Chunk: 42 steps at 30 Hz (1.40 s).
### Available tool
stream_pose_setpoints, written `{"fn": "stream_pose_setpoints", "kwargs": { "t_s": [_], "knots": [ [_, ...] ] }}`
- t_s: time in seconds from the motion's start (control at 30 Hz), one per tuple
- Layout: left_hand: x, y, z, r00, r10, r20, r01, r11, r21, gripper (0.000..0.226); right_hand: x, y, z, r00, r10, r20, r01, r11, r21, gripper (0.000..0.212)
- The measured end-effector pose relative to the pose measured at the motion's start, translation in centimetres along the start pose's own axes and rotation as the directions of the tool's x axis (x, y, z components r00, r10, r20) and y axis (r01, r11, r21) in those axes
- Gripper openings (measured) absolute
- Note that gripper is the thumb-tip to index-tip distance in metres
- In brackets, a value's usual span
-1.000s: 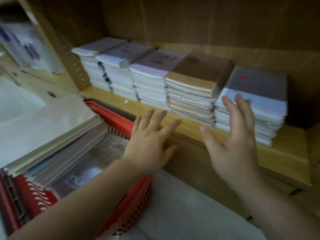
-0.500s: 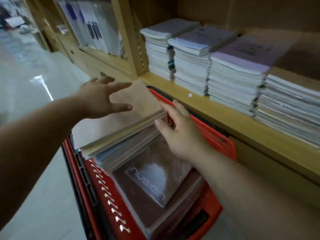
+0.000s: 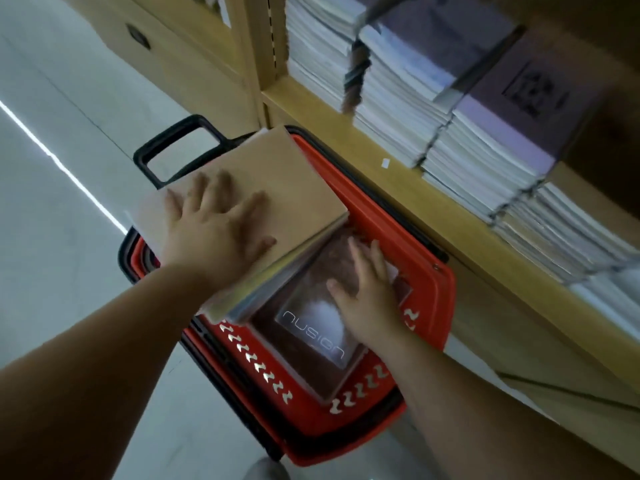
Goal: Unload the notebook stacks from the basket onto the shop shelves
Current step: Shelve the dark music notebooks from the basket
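A red plastic basket [image 3: 434, 306] stands on the floor against the wooden shelf [image 3: 408, 192]. Inside it a stack of brown-covered notebooks [image 3: 287, 181] leans over a dark wrapped pack marked "nusign" [image 3: 311, 344]. My left hand [image 3: 214, 233] lies flat on the brown cover, fingers spread. My right hand [image 3: 367, 289] rests on the dark pack, its fingertips slipped under the raised edge of the brown stack. Several notebook stacks [image 3: 433, 98] fill the shelf above.
The basket's black handle [image 3: 166, 147] sticks out on its far side. A wooden upright [image 3: 256, 57] divides the shelf unit. Pale shiny floor [image 3: 62, 237] lies to the left. A small white scrap [image 3: 385, 163] sits on the shelf edge.
My hands have come down from the shelf to the basket. The left hand landed flat on the brown stack and the right hand moved to its edge. My view tilted downward.
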<state>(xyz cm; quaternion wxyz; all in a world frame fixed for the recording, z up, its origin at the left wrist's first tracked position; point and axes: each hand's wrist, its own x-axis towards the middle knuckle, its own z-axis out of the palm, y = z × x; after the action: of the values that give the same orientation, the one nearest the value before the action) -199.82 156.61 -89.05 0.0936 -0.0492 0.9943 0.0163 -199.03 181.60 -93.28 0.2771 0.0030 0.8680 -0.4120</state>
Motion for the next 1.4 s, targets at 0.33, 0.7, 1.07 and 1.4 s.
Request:
{"fn": "stream_pose_setpoints", "kwargs": {
  "t_s": [0.33, 0.7, 1.07, 1.4],
  "knots": [
    [-5.4, 10.4, 6.1, 0.954, 0.286, 0.091, -0.25, 0.925, -0.286, 0.059, -1.8, 3.7, 3.6, 0.94, 0.289, -0.182, -0.243, 0.94, 0.24, 0.05],
    [-3.6, 12.4, 9.1, 0.919, -0.012, 0.394, 0.132, 0.951, -0.279, 0.078, -1.3, 4.7, 3.0, 0.901, 0.431, -0.055, -0.368, 0.824, 0.43, 0.058],
    [-6.8, 13.3, 3.7, 0.877, -0.019, 0.481, 0.436, 0.455, -0.777, 0.054, -4.5, 5.1, -2.1, 0.923, 0.385, -0.002, -0.309, 0.744, 0.592, 0.065],
    [-11.6, 21.9, -9.2, 0.933, 0.034, 0.358, 0.356, 0.053, -0.933, 0.066, -14.0, 3.8, -12.5, 0.934, 0.337, -0.12, -0.147, 0.667, 0.731, 0.05]
  ]
}}
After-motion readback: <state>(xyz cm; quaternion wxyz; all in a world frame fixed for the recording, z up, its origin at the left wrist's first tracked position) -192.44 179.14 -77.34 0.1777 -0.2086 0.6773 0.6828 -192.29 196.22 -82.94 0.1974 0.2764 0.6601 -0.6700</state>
